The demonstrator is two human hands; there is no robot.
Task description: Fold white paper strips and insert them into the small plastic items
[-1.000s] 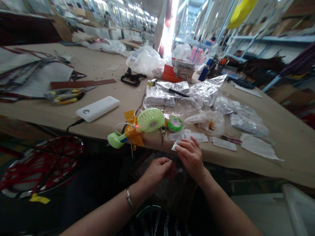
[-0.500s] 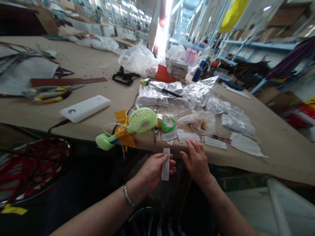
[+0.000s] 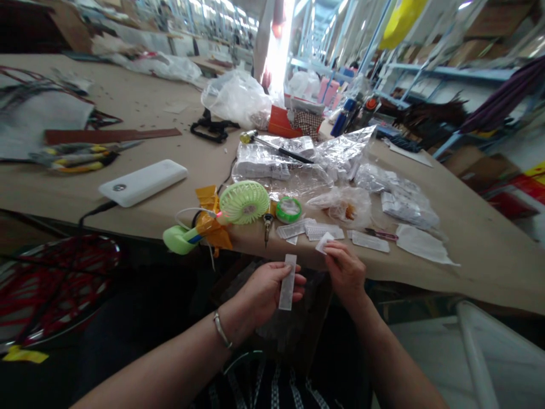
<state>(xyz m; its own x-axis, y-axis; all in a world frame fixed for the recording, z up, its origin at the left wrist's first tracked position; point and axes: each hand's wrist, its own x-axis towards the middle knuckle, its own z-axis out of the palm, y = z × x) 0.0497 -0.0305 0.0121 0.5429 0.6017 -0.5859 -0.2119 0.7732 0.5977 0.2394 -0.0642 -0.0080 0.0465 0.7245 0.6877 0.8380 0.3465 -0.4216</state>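
My left hand (image 3: 272,287) grips a narrow translucent white strip (image 3: 288,284) between thumb and fingers, just off the table's front edge. To its right, my right hand (image 3: 346,270) pinches a small white piece (image 3: 324,242) by its corner, raised at the table edge. Close behind lie sheets of small white pieces (image 3: 324,231) and another flat strip (image 3: 369,241). A green tape-like ring (image 3: 288,209) with white inside sits behind the sheets. Left of it, a pointed metal tool (image 3: 267,227) hangs its tip toward the edge.
A light-green fan (image 3: 244,202) is taped at the table edge beside a white power bank (image 3: 145,182). Clear plastic packs (image 3: 272,165) carry a small hammer (image 3: 276,147). Pliers (image 3: 80,157) lie at the left, a white cloth-like sheet (image 3: 423,244) at the right.
My right hand has closed its fingers and now lifts a small white piece by the sheets. My left hand keeps its strip in nearly the same place. The view has shifted slightly.
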